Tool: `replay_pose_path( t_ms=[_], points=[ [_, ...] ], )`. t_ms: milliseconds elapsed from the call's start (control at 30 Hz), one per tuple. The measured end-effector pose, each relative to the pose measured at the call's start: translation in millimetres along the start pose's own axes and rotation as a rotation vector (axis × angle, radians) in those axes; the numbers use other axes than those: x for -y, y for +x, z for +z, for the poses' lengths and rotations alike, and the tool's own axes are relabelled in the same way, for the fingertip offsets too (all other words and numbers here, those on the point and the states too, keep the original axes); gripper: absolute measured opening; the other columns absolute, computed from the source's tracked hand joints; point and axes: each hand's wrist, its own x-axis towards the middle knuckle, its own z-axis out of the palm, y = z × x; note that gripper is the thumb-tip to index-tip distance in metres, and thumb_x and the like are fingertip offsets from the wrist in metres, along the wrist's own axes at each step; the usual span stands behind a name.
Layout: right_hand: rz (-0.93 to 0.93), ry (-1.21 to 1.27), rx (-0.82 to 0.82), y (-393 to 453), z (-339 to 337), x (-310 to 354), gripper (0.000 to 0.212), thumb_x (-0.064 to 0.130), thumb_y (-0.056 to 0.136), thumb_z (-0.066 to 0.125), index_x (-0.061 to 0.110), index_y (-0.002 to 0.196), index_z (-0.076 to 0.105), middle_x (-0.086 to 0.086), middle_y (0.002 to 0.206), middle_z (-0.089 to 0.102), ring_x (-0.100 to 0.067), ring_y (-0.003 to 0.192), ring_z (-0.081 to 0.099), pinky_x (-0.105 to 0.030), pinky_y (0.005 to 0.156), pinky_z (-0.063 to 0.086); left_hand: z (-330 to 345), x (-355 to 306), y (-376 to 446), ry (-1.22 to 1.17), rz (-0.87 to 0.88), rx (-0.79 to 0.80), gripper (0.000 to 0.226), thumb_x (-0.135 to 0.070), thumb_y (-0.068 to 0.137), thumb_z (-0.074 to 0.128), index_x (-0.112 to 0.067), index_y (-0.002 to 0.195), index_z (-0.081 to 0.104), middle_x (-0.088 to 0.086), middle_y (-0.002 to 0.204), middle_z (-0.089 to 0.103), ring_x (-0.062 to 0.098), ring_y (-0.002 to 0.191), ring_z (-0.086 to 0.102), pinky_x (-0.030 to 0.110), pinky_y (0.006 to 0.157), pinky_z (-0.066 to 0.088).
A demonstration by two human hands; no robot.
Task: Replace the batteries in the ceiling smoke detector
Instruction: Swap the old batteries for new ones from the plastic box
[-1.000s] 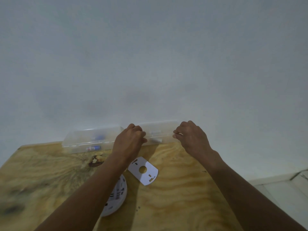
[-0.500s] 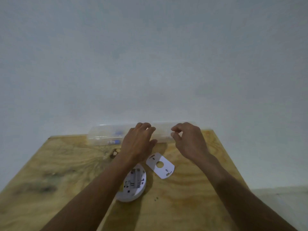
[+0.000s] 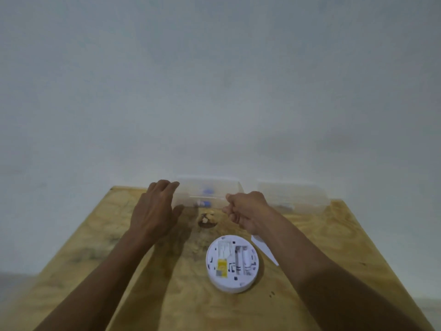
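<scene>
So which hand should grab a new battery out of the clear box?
Probably the right hand: its curled fingertips sit at the clear box front, nearest the blue-tipped batteries. The left hand rests at its end.

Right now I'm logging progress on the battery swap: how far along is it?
Done: the smoke detector lies back-up on the wooden table, and its battery slots look empty. In hand: both hands are at the clear plastic box holding blue-tipped batteries; the left hand is beside it, the right hand pinching at its front edge. Left: fitting batteries and remounting.
</scene>
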Motion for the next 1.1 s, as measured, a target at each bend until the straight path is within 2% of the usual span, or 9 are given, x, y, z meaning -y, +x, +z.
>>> replay_pose_path(
  t_ms=[133,267,400,533,600,700,833,933,1100],
  points=[
    [0.049,0.099,-0.025,13,16,-7,0.028,0.01,0.097,0.06,-0.01,0.116,0.055,-0.024,0.08,0.068,-0.014,0.041,0.051,-0.018,0.035,0.042,11,14,16,-0.024,0.006,0.027,0.061,-0.029,0.09,0.071,-0.018,0.145,0.048,0.01,0.14,0.053,0.032,0.125,0.05,0.045,0.092,0.052],
    [0.057,0.172,-0.026,19,23,-9,0.011,0.006,0.1,0.052,0.001,0.11,0.053,-0.021,0.076,0.065,-0.014,0.045,0.047,-0.016,0.032,0.04,20,19,26,-0.092,-0.002,0.049,0.06,-0.032,0.09,0.07,-0.021,0.145,0.049,0.008,0.139,0.053,0.03,0.127,0.049,0.044,0.091,0.051],
    [0.075,0.206,-0.021,20,22,-10,0.012,0.007,0.101,0.05,0.005,0.112,0.055,-0.017,0.077,0.065,-0.011,0.047,0.045,-0.014,0.03,0.036,25,24,29,-0.091,0.003,0.051,0.059,-0.033,0.091,0.068,-0.023,0.146,0.049,0.006,0.139,0.054,0.029,0.126,0.049,0.044,0.091,0.05],
    [0.081,0.259,-0.049,19,20,-7,0.017,0.005,0.1,0.048,0.012,0.106,0.062,-0.009,0.069,0.06,-0.005,0.033,0.04,-0.012,0.03,0.029,25,25,31,-0.09,0.008,0.054,0.061,-0.038,0.089,0.069,-0.022,0.145,0.05,0.006,0.137,0.056,0.03,0.124,0.051,0.046,0.091,0.05],
    [0.079,0.258,-0.063,17,20,-5,0.019,0.005,0.099,0.048,0.012,0.107,0.063,-0.009,0.068,0.061,-0.005,0.033,0.04,-0.013,0.03,0.029,25,25,31,-0.085,0.013,0.054,0.062,-0.04,0.089,0.069,-0.022,0.145,0.05,0.006,0.137,0.057,0.03,0.124,0.051,0.047,0.092,0.05],
    [0.097,0.234,-0.05,14,21,-4,0.024,0.002,0.101,0.039,0.014,0.11,0.057,-0.013,0.073,0.063,-0.005,0.03,0.04,-0.013,0.029,0.03,24,26,32,-0.085,0.019,0.055,0.063,-0.041,0.089,0.07,-0.022,0.145,0.05,0.005,0.137,0.057,0.029,0.124,0.051,0.046,0.092,0.049],
    [0.123,0.206,0.052,7,45,-3,0.019,0.004,0.101,0.044,0.005,0.114,0.058,-0.016,0.074,0.065,-0.004,0.026,0.042,-0.013,0.028,0.03,22,26,32,-0.082,0.023,0.06,0.063,-0.04,0.089,0.069,-0.023,0.145,0.048,0.004,0.138,0.056,0.028,0.125,0.05,0.044,0.093,0.046],
    [0.121,0.173,0.127,0,75,-3,0.013,0.008,0.1,0.05,0.003,0.108,0.059,-0.014,0.072,0.067,-0.004,0.029,0.045,-0.014,0.03,0.032,19,24,32,-0.07,0.021,0.072,0.064,-0.039,0.088,0.066,-0.024,0.146,0.045,0.003,0.139,0.054,0.027,0.127,0.048,0.043,0.095,0.044],
    [0.132,0.16,0.098,1,105,-8,0.022,0.006,0.097,0.052,-0.001,0.116,0.061,-0.009,0.065,0.067,-0.007,0.042,0.049,-0.017,0.039,0.038,13,21,32,-0.073,0.021,0.086,0.062,-0.036,0.089,0.058,-0.023,0.148,0.042,0.003,0.141,0.051,0.026,0.129,0.046,0.042,0.1,0.041]
  ],
)
